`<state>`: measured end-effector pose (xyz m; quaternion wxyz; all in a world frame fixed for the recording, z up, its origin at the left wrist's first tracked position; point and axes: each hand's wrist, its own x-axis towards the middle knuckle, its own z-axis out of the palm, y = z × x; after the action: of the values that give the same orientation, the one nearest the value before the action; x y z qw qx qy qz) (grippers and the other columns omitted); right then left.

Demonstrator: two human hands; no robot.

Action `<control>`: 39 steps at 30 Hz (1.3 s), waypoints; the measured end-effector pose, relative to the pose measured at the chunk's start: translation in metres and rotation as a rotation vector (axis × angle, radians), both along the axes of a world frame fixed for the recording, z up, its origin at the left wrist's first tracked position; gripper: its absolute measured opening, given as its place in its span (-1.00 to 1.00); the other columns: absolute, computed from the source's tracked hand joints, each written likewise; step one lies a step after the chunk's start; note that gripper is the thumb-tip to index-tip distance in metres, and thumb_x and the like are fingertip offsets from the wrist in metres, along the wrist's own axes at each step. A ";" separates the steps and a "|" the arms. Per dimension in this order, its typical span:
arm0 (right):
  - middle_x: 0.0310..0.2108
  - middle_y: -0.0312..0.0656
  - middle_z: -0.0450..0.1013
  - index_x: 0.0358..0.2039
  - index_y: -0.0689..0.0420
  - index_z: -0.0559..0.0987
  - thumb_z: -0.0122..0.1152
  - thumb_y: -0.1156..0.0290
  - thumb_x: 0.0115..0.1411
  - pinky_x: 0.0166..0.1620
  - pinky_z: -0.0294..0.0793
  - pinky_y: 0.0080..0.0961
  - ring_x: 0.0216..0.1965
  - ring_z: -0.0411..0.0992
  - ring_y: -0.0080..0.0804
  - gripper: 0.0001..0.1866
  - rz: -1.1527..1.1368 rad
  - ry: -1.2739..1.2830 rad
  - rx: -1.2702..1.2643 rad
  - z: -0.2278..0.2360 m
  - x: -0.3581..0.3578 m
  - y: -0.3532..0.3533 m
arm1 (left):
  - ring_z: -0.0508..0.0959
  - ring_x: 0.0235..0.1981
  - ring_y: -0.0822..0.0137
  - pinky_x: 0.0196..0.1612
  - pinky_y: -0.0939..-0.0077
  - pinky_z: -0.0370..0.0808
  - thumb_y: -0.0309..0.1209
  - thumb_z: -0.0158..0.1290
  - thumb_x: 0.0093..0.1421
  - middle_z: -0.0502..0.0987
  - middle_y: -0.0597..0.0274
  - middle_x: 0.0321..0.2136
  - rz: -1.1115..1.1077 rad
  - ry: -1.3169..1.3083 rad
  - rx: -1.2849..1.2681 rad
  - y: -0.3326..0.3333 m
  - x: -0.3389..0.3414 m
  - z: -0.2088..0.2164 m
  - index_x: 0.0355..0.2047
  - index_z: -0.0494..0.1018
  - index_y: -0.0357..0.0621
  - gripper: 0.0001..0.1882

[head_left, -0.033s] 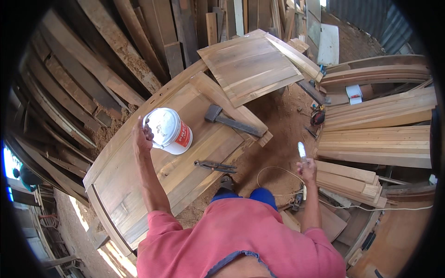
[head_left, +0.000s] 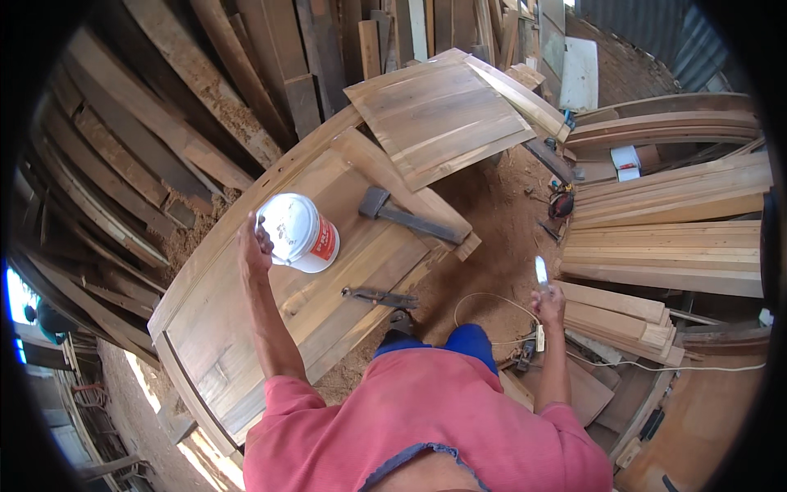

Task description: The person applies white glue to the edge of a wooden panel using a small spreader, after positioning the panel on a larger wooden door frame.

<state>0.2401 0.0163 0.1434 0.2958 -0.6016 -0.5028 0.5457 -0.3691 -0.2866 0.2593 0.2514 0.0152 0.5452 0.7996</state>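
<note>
A white bucket [head_left: 302, 234] with a red label and a lid stands on a wooden panel [head_left: 246, 328]. My left hand [head_left: 256, 246] is at its left side, fingers curled at the rim; whether they grip the handle is hard to see. Out to the right, above the floor, my right hand [head_left: 549, 306] is closed round a narrow tool with a whitish blade [head_left: 541, 272] and a pale handle, its exact kind unclear. A mallet [head_left: 414, 220] with a dark head lies right of the bucket. Pincers [head_left: 379, 297] lie near the panel's close edge.
A smaller wooden panel [head_left: 438, 119] overlaps the far end of the large one. Stacked planks [head_left: 664, 254] fill the right side, and boards [head_left: 164, 107] lean at the left and back. A pale cord [head_left: 656, 369] runs over the sawdust-covered ground. A white container [head_left: 626, 164] sits among the planks.
My right hand and its tool have shifted slightly right and down. My left hand stays at the bucket, and the objects on the panel have not moved.
</note>
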 end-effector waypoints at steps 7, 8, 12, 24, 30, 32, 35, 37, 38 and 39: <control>-0.52 -0.15 0.48 -0.21 0.18 0.39 -0.05 0.49 0.28 -0.66 0.33 -0.65 -0.66 0.36 -0.61 -0.90 -0.233 -0.239 -0.200 -0.032 0.055 0.085 | 0.52 -0.11 0.05 -0.05 0.03 0.45 -0.26 0.07 0.23 0.55 -0.11 -0.19 0.501 0.761 -1.448 0.054 -0.011 -0.010 0.03 0.43 -0.25 -0.57; -0.52 -0.17 0.49 -0.20 0.18 0.40 -0.02 0.46 0.29 -0.65 0.34 -0.65 -0.66 0.36 -0.62 -0.89 -0.203 -0.204 -0.160 -0.037 0.047 0.111 | 0.51 -0.08 0.03 -0.03 0.06 0.43 -0.26 0.06 0.23 0.53 -0.13 -0.13 0.619 0.832 -1.531 0.088 0.005 0.006 0.05 0.42 -0.24 -0.57; -0.51 -0.25 0.49 -0.21 0.16 0.42 0.03 0.47 0.26 -0.62 0.33 -0.67 -0.66 0.33 -0.65 -0.89 0.052 -0.101 -0.025 -0.060 0.003 0.247 | 0.51 -0.08 0.09 0.00 0.23 0.43 -0.39 0.18 0.15 0.53 -0.06 -0.11 0.654 1.142 -1.117 0.196 0.019 -0.001 -0.01 0.47 -0.19 -0.61; -0.37 -0.18 0.57 -0.22 0.24 0.43 0.02 0.55 0.22 -0.45 0.41 -0.65 -0.55 0.40 -0.64 -0.88 0.535 0.079 0.205 0.078 -0.162 0.491 | 0.55 -0.16 -0.07 -0.01 0.11 0.45 -0.42 0.14 0.09 0.58 -0.07 -0.26 -0.051 1.063 -1.038 0.530 0.101 -0.113 -0.18 0.57 -0.15 -0.74; -0.36 -0.17 0.56 -0.19 0.22 0.42 0.02 0.55 0.24 -0.45 0.39 -0.67 -0.55 0.38 -0.65 -0.87 0.568 0.120 0.082 0.063 -0.188 0.514 | 0.53 -0.11 -0.07 0.00 0.10 0.45 -0.40 0.14 0.10 0.58 -0.07 -0.23 -0.141 0.995 -1.198 0.576 0.057 -0.148 -0.10 0.53 -0.16 -0.67; -0.36 -0.16 0.56 -0.18 0.22 0.41 0.02 0.54 0.24 -0.45 0.40 -0.67 -0.55 0.40 -0.63 -0.86 0.601 0.089 0.026 0.063 -0.202 0.522 | 0.53 -0.10 -0.07 0.00 0.10 0.46 -0.38 0.14 0.10 0.58 -0.07 -0.23 -0.132 0.961 -1.229 0.582 0.026 -0.166 -0.08 0.51 -0.17 -0.65; -0.35 -0.16 0.57 -0.17 0.22 0.40 0.02 0.53 0.24 -0.46 0.41 -0.68 -0.54 0.41 -0.63 -0.85 0.621 0.019 -0.005 0.057 -0.209 0.542 | 0.53 -0.07 -0.08 0.02 0.09 0.48 -0.35 0.15 0.12 0.58 -0.06 -0.21 -0.177 0.822 -1.324 0.597 -0.003 -0.185 -0.07 0.48 -0.20 -0.64; -0.34 -0.15 0.57 -0.17 0.22 0.40 0.03 0.53 0.25 -0.45 0.42 -0.69 -0.54 0.41 -0.62 -0.86 0.604 -0.004 -0.035 0.054 -0.225 0.560 | 0.53 -0.05 -0.09 0.03 0.09 0.48 -0.34 0.14 0.13 0.57 -0.04 -0.19 -0.190 0.744 -1.450 0.612 -0.016 -0.186 -0.09 0.46 -0.21 -0.65; -0.34 -0.15 0.57 -0.17 0.22 0.41 0.03 0.53 0.25 -0.45 0.43 -0.69 -0.54 0.41 -0.62 -0.86 0.587 0.006 -0.033 0.052 -0.235 0.567 | 0.54 -0.06 -0.09 0.01 0.10 0.50 -0.34 0.14 0.13 0.57 -0.05 -0.18 -0.181 0.724 -1.467 0.617 -0.021 -0.186 -0.09 0.45 -0.22 -0.65; -0.34 -0.15 0.58 -0.17 0.22 0.41 0.03 0.53 0.25 -0.45 0.43 -0.68 -0.54 0.42 -0.62 -0.86 0.572 0.015 -0.029 0.051 -0.245 0.573 | 0.54 -0.07 -0.08 -0.02 0.11 0.52 -0.34 0.14 0.13 0.56 -0.05 -0.18 -0.170 0.703 -1.484 0.624 -0.025 -0.185 -0.10 0.44 -0.23 -0.65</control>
<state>-0.0051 0.5893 0.1948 0.1250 -0.4356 -0.6418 0.6187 -0.3943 0.3375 0.0740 0.0708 0.1357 0.9754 0.1584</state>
